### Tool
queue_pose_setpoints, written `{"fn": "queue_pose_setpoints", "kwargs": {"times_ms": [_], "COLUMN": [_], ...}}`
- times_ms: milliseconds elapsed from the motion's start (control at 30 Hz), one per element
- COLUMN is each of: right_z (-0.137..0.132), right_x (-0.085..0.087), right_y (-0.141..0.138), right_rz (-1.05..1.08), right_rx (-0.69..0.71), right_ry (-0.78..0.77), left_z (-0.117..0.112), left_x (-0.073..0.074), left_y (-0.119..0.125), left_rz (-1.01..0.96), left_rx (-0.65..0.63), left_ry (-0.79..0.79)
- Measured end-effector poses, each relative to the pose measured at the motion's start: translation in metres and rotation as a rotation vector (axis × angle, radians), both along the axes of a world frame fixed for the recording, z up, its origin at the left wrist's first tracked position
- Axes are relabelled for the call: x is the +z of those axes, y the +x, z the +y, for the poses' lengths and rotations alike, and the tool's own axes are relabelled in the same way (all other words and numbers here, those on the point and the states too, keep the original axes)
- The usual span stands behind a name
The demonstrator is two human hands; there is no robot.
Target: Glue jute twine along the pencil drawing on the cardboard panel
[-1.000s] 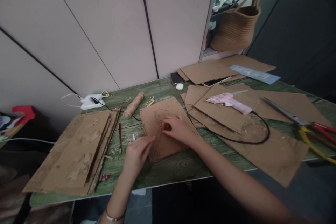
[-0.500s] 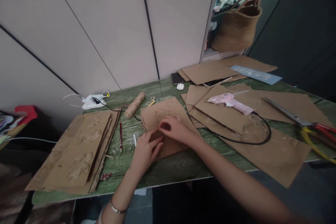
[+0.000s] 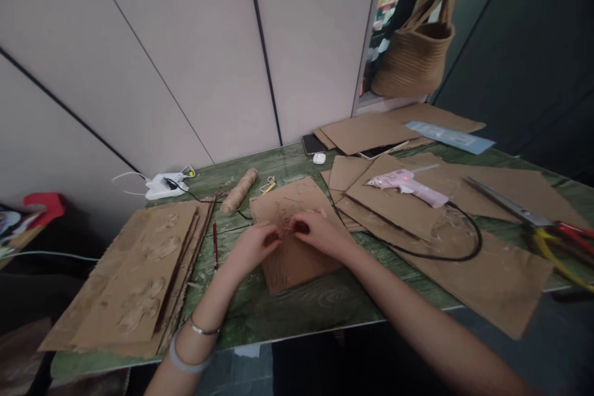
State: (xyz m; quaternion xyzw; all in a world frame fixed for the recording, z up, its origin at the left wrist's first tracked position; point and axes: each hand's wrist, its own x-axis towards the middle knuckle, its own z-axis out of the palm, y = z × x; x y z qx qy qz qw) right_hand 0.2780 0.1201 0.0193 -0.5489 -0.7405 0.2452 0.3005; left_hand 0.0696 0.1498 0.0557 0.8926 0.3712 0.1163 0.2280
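Fine lines of fibre mark a cardboard panel on the green table, directly in front of you, beneath your two hands. A thin strand appears to span the gap between your left hand and right hand; fingers are curled and thumbs drawn in, but whether either pinch truly grips it is too small to tell. A slack pinch could let the strand slip, and an uneven pull could fray or snap it. Your hands, low over the panel, could also snag the fibres or nudge the sheet askew.

Beyond the panel's far left corner lies a twine roll, round enough to roll if bumped. To your right, a pink glue gun, its red light lit, rests on stacked cardboard; if your forearm catches its black cord, a possibly hot nozzle could swing or drip.
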Motion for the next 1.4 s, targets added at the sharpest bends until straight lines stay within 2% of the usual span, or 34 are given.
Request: {"fn": "queue_pose_setpoints", "kwargs": {"times_ms": [233, 533, 667, 867, 1100, 1400], "right_z": [-0.001, -0.005, -0.005, -0.002, -0.004, -0.005], "right_x": [-0.004, 0.001, 0.003, 0.001, -0.003, 0.004], "right_y": [-0.004, -0.01, -0.008, -0.001, 0.0, -0.001], "right_rz": [-0.067, -0.131, -0.061, 0.065, -0.001, -0.016], "right_rx": [0.002, 0.037, 0.013, -0.004, -0.022, -0.1], "right_ry": [-0.002, -0.019, 0.004, 0.033, 0.039, -0.032], "left_z": [0.004, -0.004, 0.003, 0.013, 0.01, 0.014], "left_x": [-0.023, -0.031, -0.031, -0.027, -0.027, -0.03], "left_y": [0.009, 0.011, 0.006, -0.008, -0.009, -0.013], "left_rz": [-0.048, -0.118, -0.199, -0.312, -0.391, -0.467], "left_rx": [0.053, 0.088, 0.111, 0.222, 0.263, 0.308], "left_ry": [-0.042, -0.053, -0.083, -0.085, -0.122, -0.209]}}
